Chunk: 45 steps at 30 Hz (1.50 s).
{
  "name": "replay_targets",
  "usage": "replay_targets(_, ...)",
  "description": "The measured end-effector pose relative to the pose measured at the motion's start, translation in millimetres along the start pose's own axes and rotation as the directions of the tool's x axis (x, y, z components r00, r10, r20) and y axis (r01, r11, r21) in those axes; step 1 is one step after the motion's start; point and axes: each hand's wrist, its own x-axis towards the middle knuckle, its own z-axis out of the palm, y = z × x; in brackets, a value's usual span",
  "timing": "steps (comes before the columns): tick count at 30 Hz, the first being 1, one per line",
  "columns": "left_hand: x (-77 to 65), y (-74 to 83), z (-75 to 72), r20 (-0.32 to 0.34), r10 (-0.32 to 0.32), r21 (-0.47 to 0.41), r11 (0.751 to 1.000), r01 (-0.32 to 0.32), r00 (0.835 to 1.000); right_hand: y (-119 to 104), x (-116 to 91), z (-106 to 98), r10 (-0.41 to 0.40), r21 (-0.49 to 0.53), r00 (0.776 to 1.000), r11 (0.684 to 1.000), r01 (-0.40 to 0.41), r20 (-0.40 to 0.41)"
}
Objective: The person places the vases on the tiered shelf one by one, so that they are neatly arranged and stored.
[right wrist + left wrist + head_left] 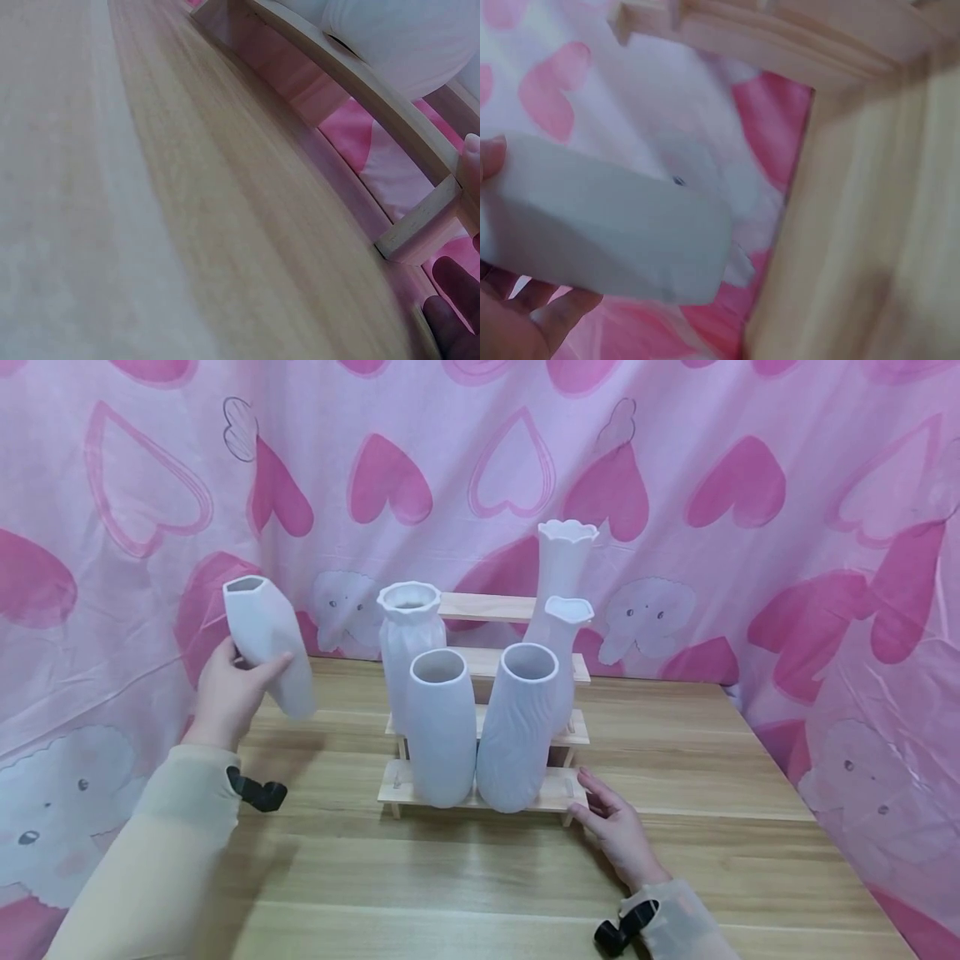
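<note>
My left hand [228, 693] grips a white angular vase [270, 639] in the air, left of a stepped wooden stand [558, 789]. The vase leans, its narrow mouth up and left; in the left wrist view the same white vase [622, 225] lies across the fingers. Low at the stand's right front corner, my right hand [618, 835] holds the end of the bottom shelf between thumb and fingers. On the front shelf stand a smooth vase [441, 735] and a wavy-grooved vase [519, 735]. Part of the right hand is outside the right wrist view.
Behind the front pair are a ruffle-mouthed vase [411, 635], a narrow-necked vase [564, 647] and a tall scallop-rimmed vase [562, 560]. The stand rests on a wood-grain table [675, 752]. A pink heart-print curtain [480, 460] hangs along the back and sides.
</note>
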Motion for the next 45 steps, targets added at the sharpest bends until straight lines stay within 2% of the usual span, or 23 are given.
replay_targets(5,7.2,30.5,6.1,0.081,0.055,-0.055,0.997,-0.051,0.995,0.5,0.1,0.1,-0.005,-0.015,1.000,1.000,0.005,-0.001)
replay_targets(10,14.1,57.5,16.2,0.141,0.116,-0.085,0.991,-0.105,0.983,1.4,0.3,0.4,-0.005,-0.004,1.000,1.000,0.005,-0.003)
replay_targets(19,20.8,92.5,34.3,0.260,0.161,-0.136,0.982,-0.130,0.952,2.3,0.2,1.7,-0.024,0.009,1.000,1.000,0.024,-0.020)
replay_targets(26,27.8,102.1,46.0,0.317,0.212,-0.210,0.966,-0.149,0.925,3.6,0.3,1.2,0.000,0.021,1.000,1.000,0.000,-0.013)
replay_targets(34,35.6,107.7,52.6,0.370,0.211,-0.189,0.971,-0.150,0.905,3.5,-0.1,1.8,-0.011,0.027,1.000,1.000,0.011,-0.011)
replay_targets(41,44.6,111.9,63.9,0.400,0.275,-0.212,0.956,-0.203,0.874,4.8,0.5,1.3,-0.006,0.044,1.000,0.999,0.006,-0.009)
replay_targets(45,47.8,114.1,69.3,0.421,0.286,-0.202,0.955,-0.218,0.861,5.0,0.5,1.4,-0.015,0.046,1.000,0.999,0.015,-0.009)
